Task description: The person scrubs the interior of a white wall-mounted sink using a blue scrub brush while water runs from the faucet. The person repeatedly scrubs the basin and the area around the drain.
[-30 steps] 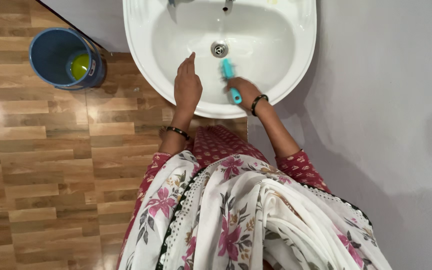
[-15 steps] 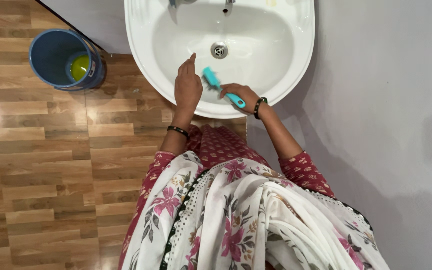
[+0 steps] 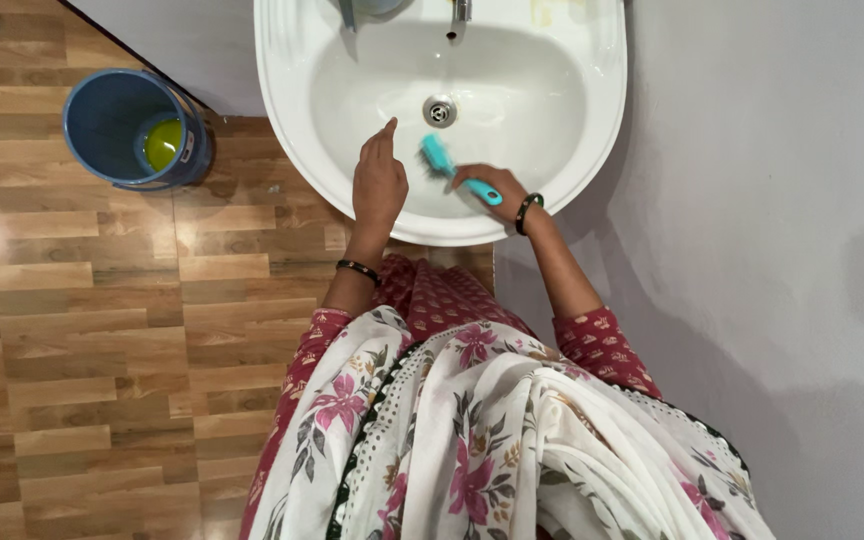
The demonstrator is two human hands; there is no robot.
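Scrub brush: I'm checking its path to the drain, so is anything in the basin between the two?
Nothing visible. The teal scrub brush, held in the right hand, sits just below the drain, with only bare white basin between.

Home bathroom, white ceramic washbasin with tap, wood-look plank floor, blue bucket

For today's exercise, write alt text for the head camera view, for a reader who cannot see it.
Seen from above, a person's right hand holds a teal brush against the inside of a white sink, near its drain, while the left hand rests open on the basin. A blue bucket stands on the wooden floor to the left.
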